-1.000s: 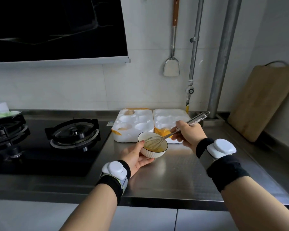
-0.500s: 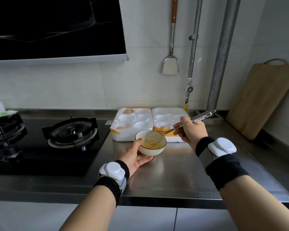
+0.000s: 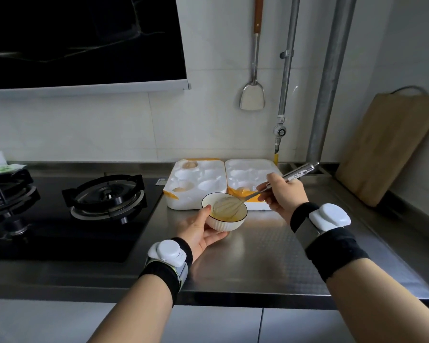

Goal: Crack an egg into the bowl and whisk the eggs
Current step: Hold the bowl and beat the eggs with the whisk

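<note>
left hand (image 3: pixel 200 230) cups the tilted bowl (image 3: pixel 224 212) just above the counter (image 3: pixel 270 256); right hand (image 3: pixel 282 194) grips the whisk (image 3: pixel 233 205), wires in the yellow egg (already cracked, seemingly mixed). i'd say only whisking remains.

Stove: black glass gas hob (image 3: pixel 67 219) sat on the left, front burner grate (image 3: pixel 104 196) in plain sight, a second burner (image 3: pixel 8 194) cut off by the left edge.
Hood: dark range hood (image 3: pixel 84 40) hung over the hob, pale strip along its bottom.
Wall: white tiles, metal spatula (image 3: pixel 253 95) with a wooden handle hung blade down.
Pipes: thin pipe with a valve (image 3: pixel 280 131) and a yellow end low down, fat grey pipe (image 3: pixel 330 78) just right of it.
Board: wooden cutting board (image 3: pixel 386 147) leaned against the right wall, tilted.
Counter: stainless steel countertop (image 3: pixel 258 256), pale cabinet fronts (image 3: pixel 60 323) underneath.
Far left: something green and white (image 3: pixel 0 165) behind the burners, couldn't tell what.
</note>
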